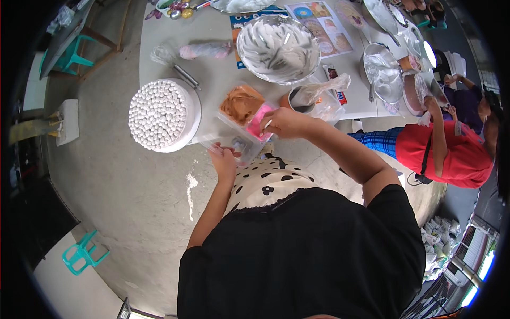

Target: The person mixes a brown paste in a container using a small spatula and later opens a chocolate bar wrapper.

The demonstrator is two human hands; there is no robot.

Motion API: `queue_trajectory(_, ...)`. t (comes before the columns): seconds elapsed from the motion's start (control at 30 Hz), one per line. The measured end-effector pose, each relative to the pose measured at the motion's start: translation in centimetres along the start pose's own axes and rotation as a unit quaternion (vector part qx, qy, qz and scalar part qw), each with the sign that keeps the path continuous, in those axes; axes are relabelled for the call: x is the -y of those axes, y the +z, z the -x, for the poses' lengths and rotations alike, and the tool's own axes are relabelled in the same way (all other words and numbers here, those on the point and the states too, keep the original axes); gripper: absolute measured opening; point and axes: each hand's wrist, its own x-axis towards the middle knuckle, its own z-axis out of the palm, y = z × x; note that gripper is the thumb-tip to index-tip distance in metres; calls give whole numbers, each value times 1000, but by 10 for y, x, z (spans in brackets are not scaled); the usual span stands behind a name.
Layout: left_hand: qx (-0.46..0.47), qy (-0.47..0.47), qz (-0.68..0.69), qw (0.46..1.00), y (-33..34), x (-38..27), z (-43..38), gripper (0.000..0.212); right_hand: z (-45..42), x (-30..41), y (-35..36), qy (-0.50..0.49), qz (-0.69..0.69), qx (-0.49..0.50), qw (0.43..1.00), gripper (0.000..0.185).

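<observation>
My left hand (pixel 224 159) grips the near edge of clear plastic (pixel 251 148), which looks like part of a container at the table's front edge. Orange-brown cream (pixel 241 103) and bright pink cream (pixel 261 119) sit in the containers just beyond it. Over the pink cream, my right hand (pixel 290 123) pinches a small white utensil (pixel 268 124); its lower end is hard to make out. To the left stands a round cake (pixel 159 113), its top covered with small white piped dots. An orange cup (pixel 299 99) holding a plastic piping bag (pixel 320 91) is just beyond my right hand.
A large bowl of white cream (pixel 279 50) stands farther back on the table (pixel 215 30). A whisk (pixel 175 65) and a filled piping bag (pixel 205 50) lie left of it. At right, a person in red (pixel 446 155) works at another cake (pixel 414 93).
</observation>
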Motion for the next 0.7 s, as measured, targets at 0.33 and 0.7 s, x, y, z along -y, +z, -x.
queue_trajectory(0.33,-14,-3,8,1000,8,-9,3,41,3,-5,-4,-4,-32,-51,998,16)
queue_trajectory(0.7,11,29,-12,999,3,-1,-1,42,0,13,-37,55,-28,-21,998,16)
